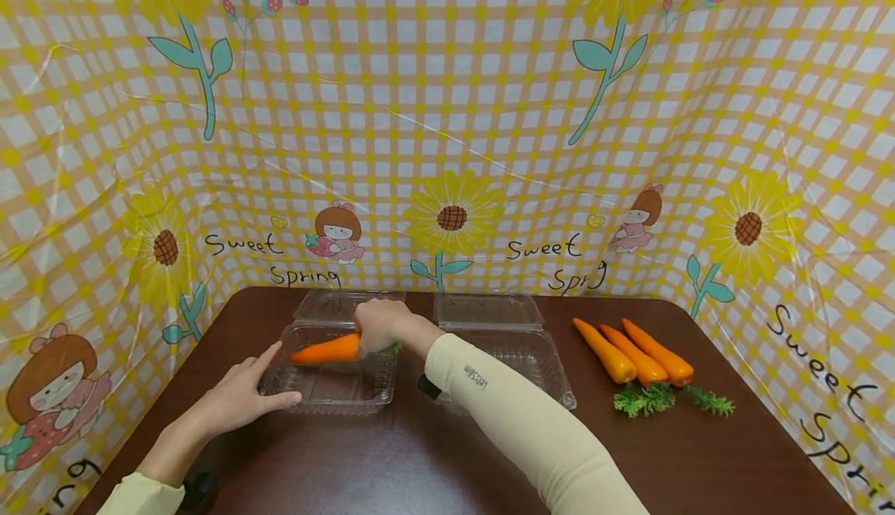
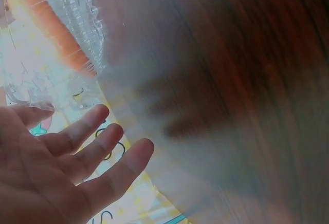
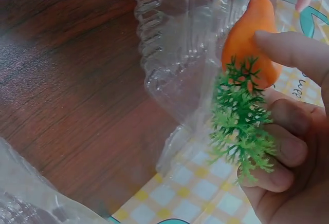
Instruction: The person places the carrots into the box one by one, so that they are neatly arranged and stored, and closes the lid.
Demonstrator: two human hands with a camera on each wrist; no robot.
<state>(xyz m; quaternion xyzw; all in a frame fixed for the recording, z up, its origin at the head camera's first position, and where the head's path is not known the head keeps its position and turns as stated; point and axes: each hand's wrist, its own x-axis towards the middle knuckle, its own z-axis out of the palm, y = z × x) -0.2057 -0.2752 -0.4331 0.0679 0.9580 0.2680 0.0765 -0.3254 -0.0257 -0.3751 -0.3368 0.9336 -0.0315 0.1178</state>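
Observation:
In the head view my right hand [image 1: 383, 327] grips an orange carrot [image 1: 325, 350] by its thick leafy end, over the left clear plastic box [image 1: 336, 405]. The carrot's tip points left. Seen from the right wrist, thumb and curled fingers hold the carrot [image 3: 252, 44], with its green leaves [image 3: 241, 121] hanging beside the fingers. My left hand [image 1: 241, 391] rests at the left side of that box, fingers straight and spread, near its rim. The left wrist view shows the left hand [image 2: 67, 167] with an empty palm.
A second clear box [image 1: 559, 367] with its lid [image 1: 487, 311] raised behind stands to the right, partly hidden by my right forearm. Three carrots [image 1: 646, 363] with green tops lie on the brown table [image 1: 391, 468] at the right. A checked cloth [image 1: 447, 127] rises around the table.

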